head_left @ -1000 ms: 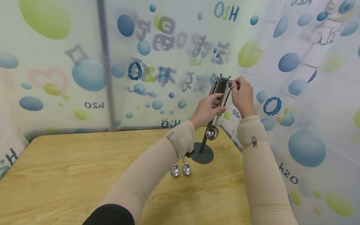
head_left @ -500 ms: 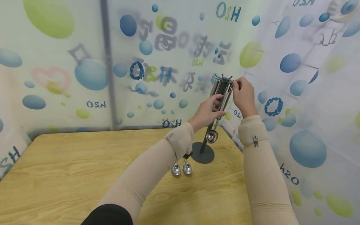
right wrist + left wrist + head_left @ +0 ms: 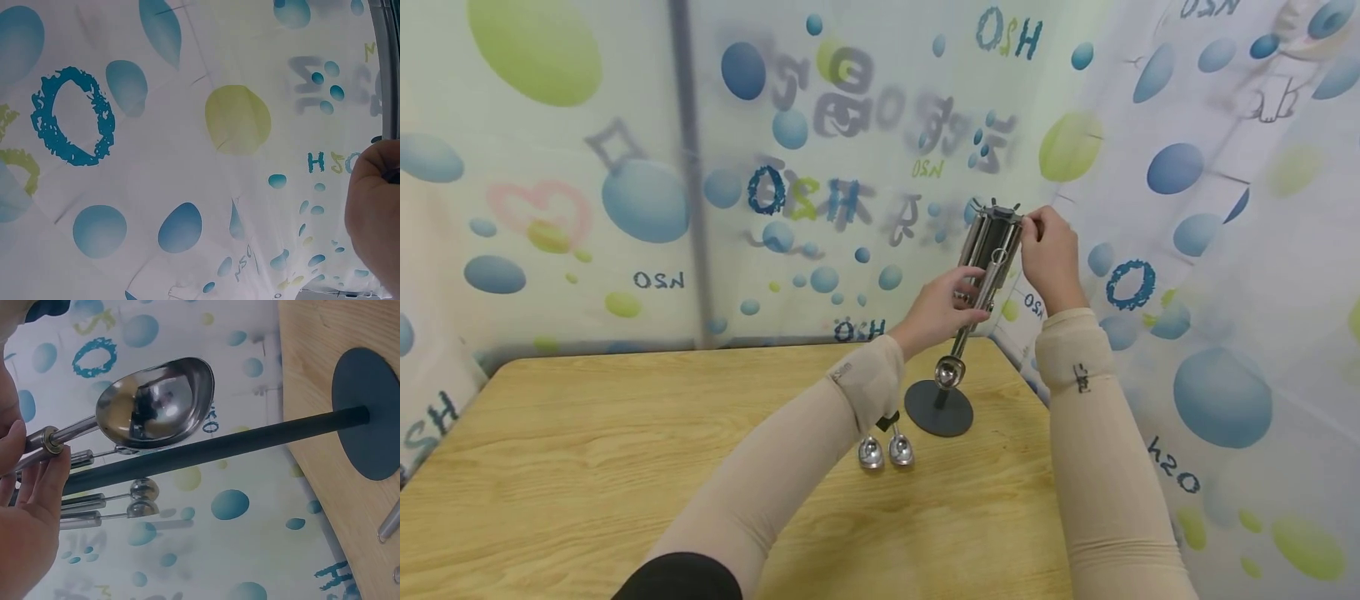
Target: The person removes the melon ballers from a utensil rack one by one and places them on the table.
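Observation:
My left hand grips the handle of a shiny metal ice cream scoop, its bowl hanging downward and a ring at the handle's upper end. In the left wrist view the scoop's bowl lies close beside the dark pole of a utensil stand. That stand has a round base and a hooked top, with several metal utensils hanging from it. At the top's right edge, my right hand pinches the stand's rim; its fingertips are partly hidden.
Two more metal scoops lie on the wooden table, a left one and a right one, their handles hidden behind the left forearm. A patterned curtain stands close behind the table and along its right side.
The left hand has moved down and slightly left, lowering the scoop and its ring away from the stand's hooked top. My right hand has stayed at the rim.

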Demonstrator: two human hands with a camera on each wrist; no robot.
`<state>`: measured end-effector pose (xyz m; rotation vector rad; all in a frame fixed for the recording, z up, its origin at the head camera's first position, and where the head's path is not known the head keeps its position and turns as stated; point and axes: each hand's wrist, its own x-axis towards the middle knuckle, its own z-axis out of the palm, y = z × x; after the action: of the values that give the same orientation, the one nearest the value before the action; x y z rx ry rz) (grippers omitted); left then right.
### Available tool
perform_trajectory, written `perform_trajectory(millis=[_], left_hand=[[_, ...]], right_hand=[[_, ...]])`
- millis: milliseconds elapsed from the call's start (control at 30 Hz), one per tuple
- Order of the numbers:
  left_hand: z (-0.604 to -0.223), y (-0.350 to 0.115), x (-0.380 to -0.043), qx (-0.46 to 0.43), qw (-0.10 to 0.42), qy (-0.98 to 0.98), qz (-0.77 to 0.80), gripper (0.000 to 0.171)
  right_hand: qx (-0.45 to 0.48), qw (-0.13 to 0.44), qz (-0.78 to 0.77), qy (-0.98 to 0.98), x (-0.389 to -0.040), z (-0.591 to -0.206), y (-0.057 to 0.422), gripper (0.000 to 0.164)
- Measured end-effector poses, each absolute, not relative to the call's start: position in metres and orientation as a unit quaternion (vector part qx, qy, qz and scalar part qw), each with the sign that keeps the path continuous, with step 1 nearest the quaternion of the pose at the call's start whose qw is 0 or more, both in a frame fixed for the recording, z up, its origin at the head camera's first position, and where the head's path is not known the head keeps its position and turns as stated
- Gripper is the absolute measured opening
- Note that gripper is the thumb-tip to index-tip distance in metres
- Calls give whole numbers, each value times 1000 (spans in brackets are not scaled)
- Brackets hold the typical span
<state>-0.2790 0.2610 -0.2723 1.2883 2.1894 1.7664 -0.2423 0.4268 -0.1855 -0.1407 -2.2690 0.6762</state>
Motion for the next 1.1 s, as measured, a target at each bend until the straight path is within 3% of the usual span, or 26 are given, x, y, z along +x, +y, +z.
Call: perform_trajectory(millis=[1100], left_hand=[[-293,232,-290,383,47,718,579,61]], right_hand=[[-57,367,267,-889,-239,-186,425,32]])
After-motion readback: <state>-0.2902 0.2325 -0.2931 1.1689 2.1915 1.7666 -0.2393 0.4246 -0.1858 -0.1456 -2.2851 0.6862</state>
